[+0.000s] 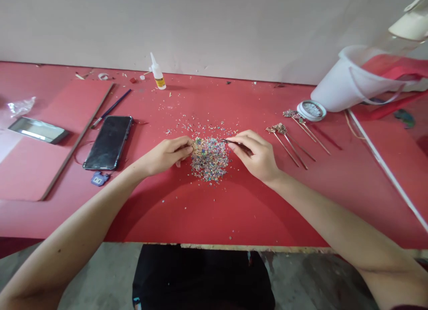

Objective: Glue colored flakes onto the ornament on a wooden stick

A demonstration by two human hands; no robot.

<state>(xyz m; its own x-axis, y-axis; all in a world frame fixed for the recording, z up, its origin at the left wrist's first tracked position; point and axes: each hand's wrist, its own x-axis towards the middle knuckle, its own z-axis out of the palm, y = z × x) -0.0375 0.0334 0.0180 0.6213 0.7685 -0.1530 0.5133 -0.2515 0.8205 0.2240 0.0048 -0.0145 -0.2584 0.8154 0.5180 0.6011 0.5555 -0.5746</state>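
Observation:
A pile of tiny multicoloured beads and stones (pixel 210 160) lies in the middle of the red table (pixel 200 212). My left hand (pixel 165 155) is closed in a pinch on a small gold ornament (pixel 198 146) at the pile's upper left edge. My right hand (pixel 256 153) is closed on thin dark tweezers (pixel 230 142), whose tip points left toward the ornament, just above the pile. Both forearms rest low over the table.
Several gold decorated hair sticks (pixel 290 138) lie right of my right hand, by a round white tin (pixel 312 110) and a tipped white bucket (pixel 347 82). At left lie a black phone (pixel 109 142), a pen (pixel 111 108), a metal tray (pixel 38 130) and a glue bottle (pixel 158 73).

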